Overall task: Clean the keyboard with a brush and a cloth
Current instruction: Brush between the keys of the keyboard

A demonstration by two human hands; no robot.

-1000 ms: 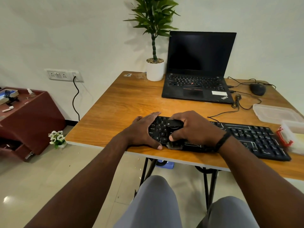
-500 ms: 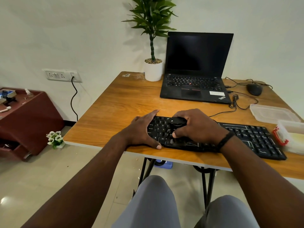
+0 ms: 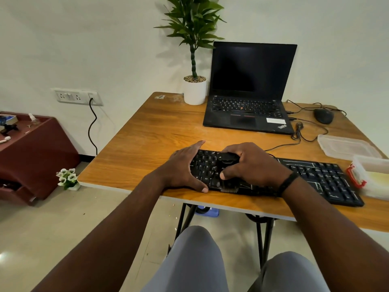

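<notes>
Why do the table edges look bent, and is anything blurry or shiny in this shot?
Head view: the wide lens bows the table edges; the plant throws a soft shadow on the wall; a glare spot sits on the floor at lower left; the brush under the right hand is slightly smeared, the keyboard sharp.

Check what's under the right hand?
Under the right hand: a black brush, bristles down on the keyboard near its front edge. The keys beneath palm and brush are hidden.

Soft even indoor light, plant (image 3: 192, 24) shadow on wall, wide-angle bowing at edges.
</notes>
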